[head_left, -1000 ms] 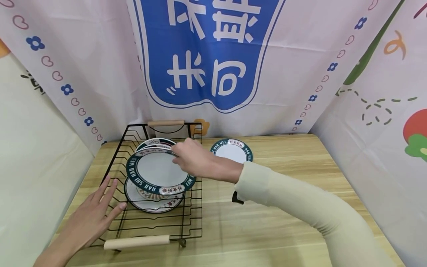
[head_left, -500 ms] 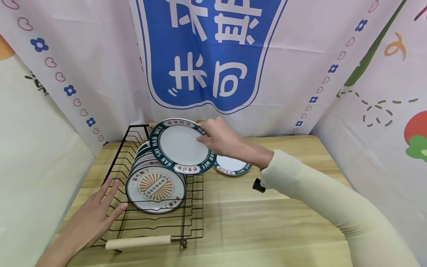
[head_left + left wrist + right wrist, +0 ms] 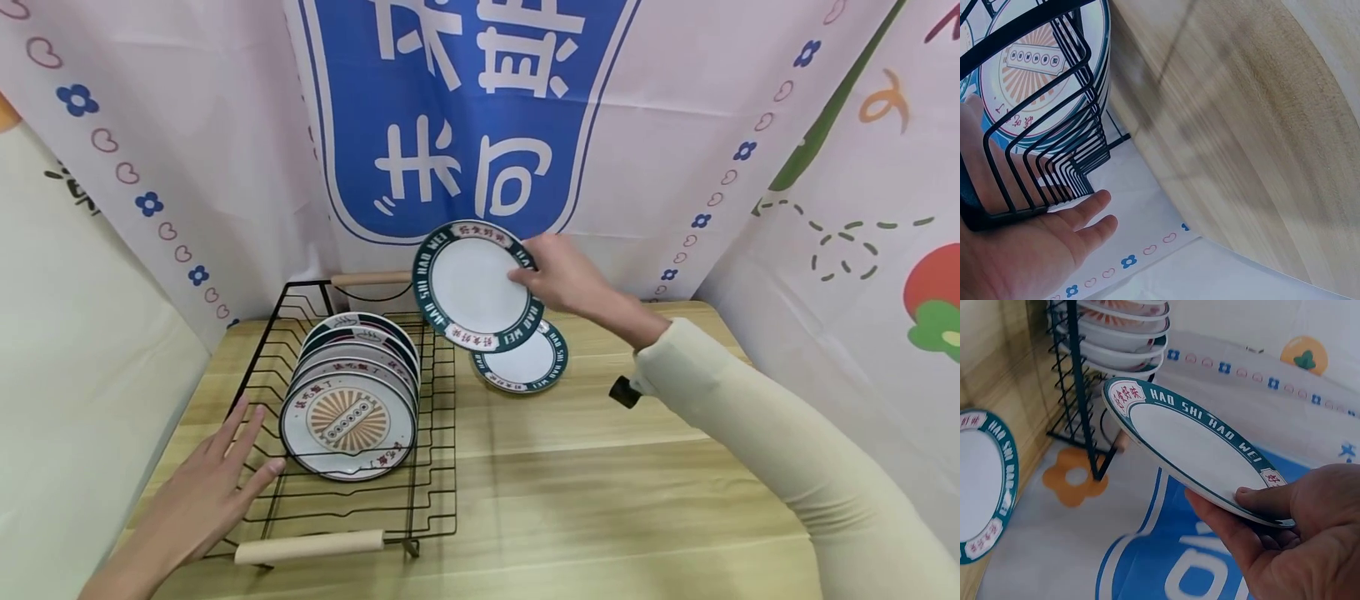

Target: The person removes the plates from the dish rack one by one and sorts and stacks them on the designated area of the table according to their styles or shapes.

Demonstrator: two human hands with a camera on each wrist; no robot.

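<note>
Left hand point(image 3: 202, 492): at 8 o'clock of the rack, spread, with nearly straight fingers pointing to 1 o'clock, gripping nothing; partly seen through the wires in the left wrist view, whether touching them hard to tell

Rack point(image 3: 258, 350): black wire, standing on the table point(image 3: 637, 500) at 8 o'clock in the head view, with a pale front handle point(image 3: 309, 547) at 6 o'clock and a rear handle point(image 3: 371, 278) at 12

Racked plates point(image 3: 348, 425): several, on edge and overlapping in a row, the front one bearing an orange sunburst

Banner point(image 3: 467, 171): blue with white characters, hung at 12 o'clock

Held plate point(image 3: 472, 287): white, green-rimmed, tilted in the air at the head view's centre, well off the table

Lying plate point(image 3: 525, 364): same pattern, flat on the table at 5 o'clock of the held plate, near the rack's 2 o'clock side

Right hand point(image 3: 564, 275): pinching the held plate's rim at 3 o'clock, thumb on the face, fingers underneath

Sleeve point(image 3: 795, 467): pale, running towards 4 o'clock
</note>
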